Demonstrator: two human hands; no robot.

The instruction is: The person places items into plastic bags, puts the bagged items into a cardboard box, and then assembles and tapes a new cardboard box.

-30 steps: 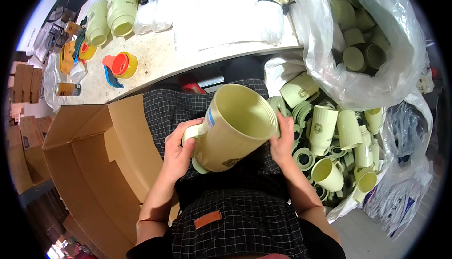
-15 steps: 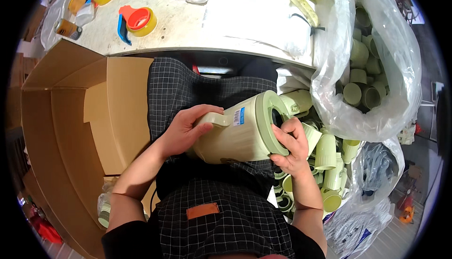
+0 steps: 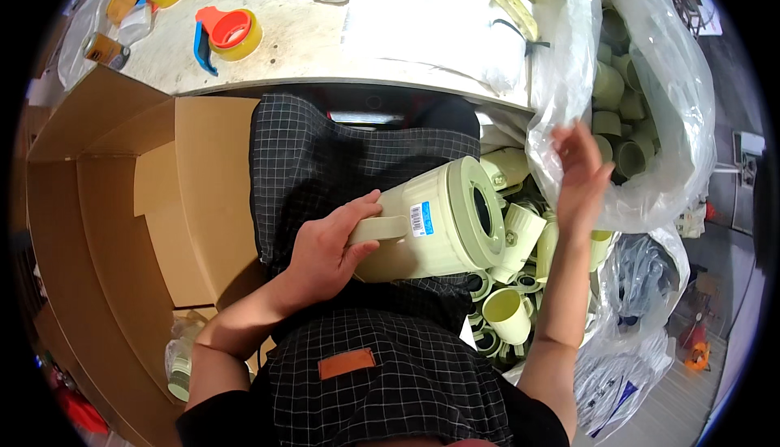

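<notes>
A large pale green pitcher lies tilted on its side across my lap, its lid facing right. The lid has a round dark opening, and a blue and white sticker is on the pitcher's side. My left hand is closed round the handle. Held away from the pitcher, my right hand has its fingers apart and nothing in them. It is at the near left rim of a clear plastic bag filled with pale green cups.
To my left stands an open cardboard box with a wrapped green item low inside. Loose green cups and lids pile up right of my lap. On the white table are a tape roll with a red and blue dispenser and white bags.
My right hand has let go of the pitcher's lid and moved up and right to the bag of cups. My left hand keeps hold of the handle.
</notes>
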